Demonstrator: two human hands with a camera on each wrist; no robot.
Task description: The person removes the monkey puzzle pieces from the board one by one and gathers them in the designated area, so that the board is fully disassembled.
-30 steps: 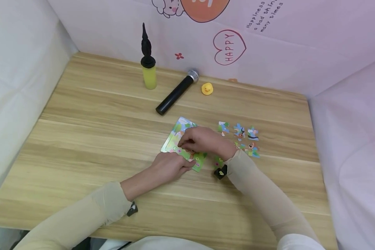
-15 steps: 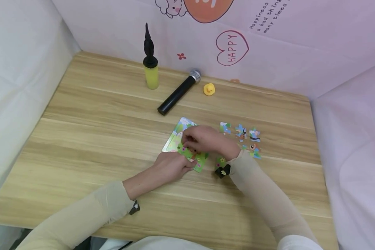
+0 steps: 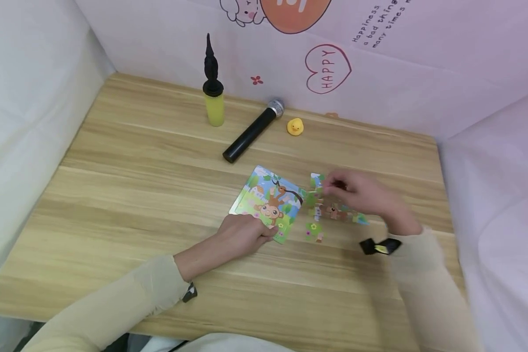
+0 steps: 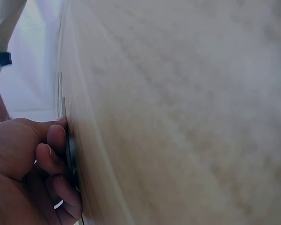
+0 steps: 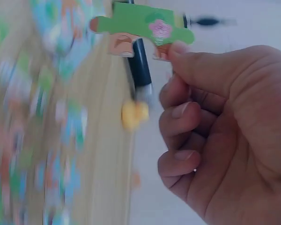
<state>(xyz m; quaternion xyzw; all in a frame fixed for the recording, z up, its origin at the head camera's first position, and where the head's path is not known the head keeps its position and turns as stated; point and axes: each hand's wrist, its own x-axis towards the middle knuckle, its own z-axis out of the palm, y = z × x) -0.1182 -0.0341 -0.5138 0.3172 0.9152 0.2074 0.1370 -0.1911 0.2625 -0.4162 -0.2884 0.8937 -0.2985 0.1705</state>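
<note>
A jigsaw puzzle board [image 3: 279, 193] with a monkey picture lies on the table, tilted relative to its edges. My left hand [image 3: 246, 234] grips its lower left edge with curled fingers, the thumb along the front. In the left wrist view the left hand [image 4: 33, 164] sits low against the table by the board's thin edge. My right hand [image 3: 361, 195] is raised right of the board, over the loose pieces. Between thumb and index finger it pinches a green puzzle piece [image 5: 143, 23] with a pink flower; its other fingers are curled in the right wrist view.
Several loose puzzle pieces [image 3: 314, 232] lie right of the board, some hidden beneath the right hand. A black microphone [image 3: 253, 132], a yellow rubber duck [image 3: 295, 127] and a yellow-and-black hand pump [image 3: 214, 105] stand or lie at the back. White cloth [image 3: 488, 195] hangs around the table.
My right hand has left the puzzle board and moved right over the loose pieces, now holding a green piece. The board's picture is more exposed. The left hand stays in place.
</note>
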